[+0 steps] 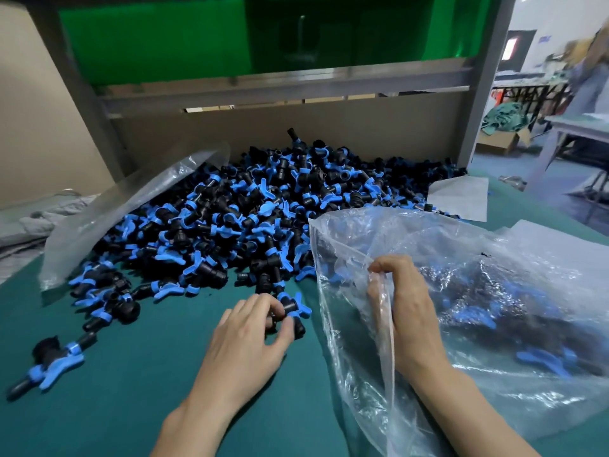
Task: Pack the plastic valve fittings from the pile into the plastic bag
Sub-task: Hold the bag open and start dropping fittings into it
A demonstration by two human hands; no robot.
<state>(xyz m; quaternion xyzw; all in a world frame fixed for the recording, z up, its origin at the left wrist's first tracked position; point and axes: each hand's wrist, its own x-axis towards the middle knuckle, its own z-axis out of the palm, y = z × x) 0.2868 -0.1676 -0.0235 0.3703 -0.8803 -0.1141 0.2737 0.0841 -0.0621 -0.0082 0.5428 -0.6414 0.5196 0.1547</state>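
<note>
The left hand (245, 338) pinches a fitting (290, 313) just off the pile (247, 212); the right hand (407, 308) grips the bag (494, 291) rim. Best hold the mouth wide and drop it deep.

At 4 o'clock, the valve fittings (487, 311) inside the plastic bag (494, 239) show as dark and blue smears through crinkled film, too vague to count. At 6 o'clock, fingers of the left hand (245, 344) cover part of the fitting (291, 308) they pinch, and both forearms (194, 420) run off the bottom edge. At 2 o'clock, a blurred person (590, 77) is cut by the right edge.
</note>
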